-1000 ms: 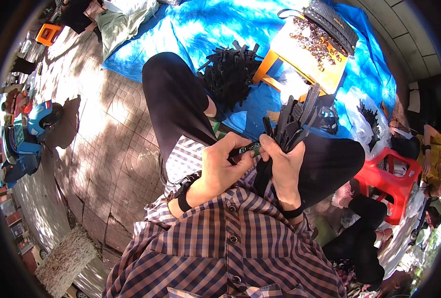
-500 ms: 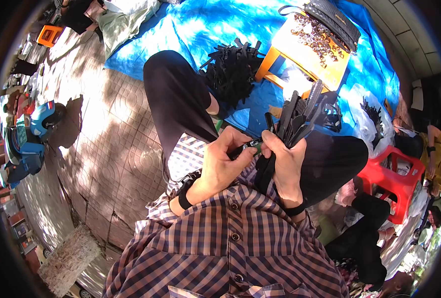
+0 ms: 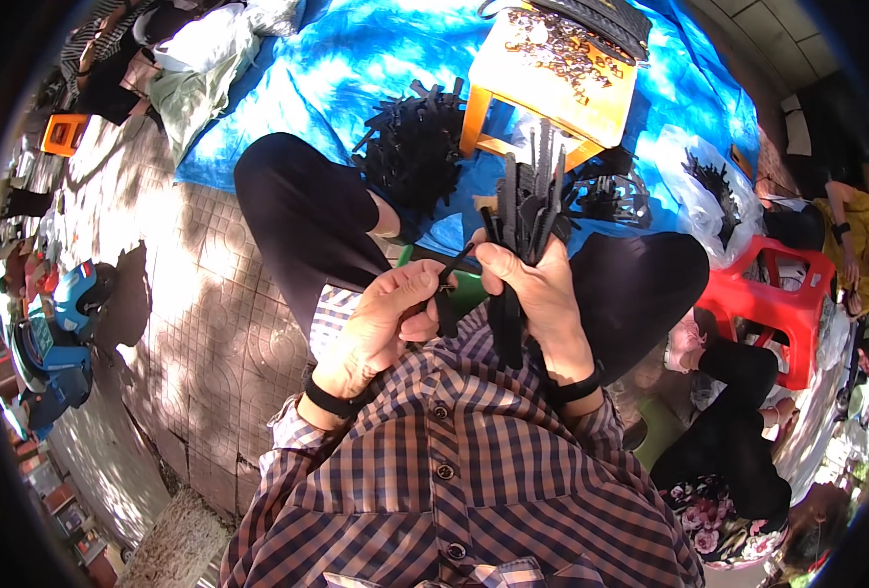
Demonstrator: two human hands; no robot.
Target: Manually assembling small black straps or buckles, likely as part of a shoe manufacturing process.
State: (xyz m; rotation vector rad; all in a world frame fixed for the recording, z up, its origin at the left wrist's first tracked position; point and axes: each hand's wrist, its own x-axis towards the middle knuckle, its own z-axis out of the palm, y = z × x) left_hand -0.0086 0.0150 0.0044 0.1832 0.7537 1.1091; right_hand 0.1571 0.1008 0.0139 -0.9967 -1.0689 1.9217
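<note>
My right hand is closed round a bundle of black straps, whose ends fan out above it and hang below the palm. Just to its left, my left hand pinches a single black strap. That strap slants up toward my right fingertips, and a small shiny metal bit shows near my left fingers. Both hands are above my lap, between my spread knees. Beyond them a heap of black straps lies on a blue tarp.
An orange stool ahead carries many small metal buckles and a black bag. A clear plastic bag with black straps lies to the right, near a red stool and a seated person. Patterned paving stretches leftward.
My left hand has drawn back down and left from my right hand, with the strap stretching between them. The bundle now stands more upright. The whole view has shifted slightly.
</note>
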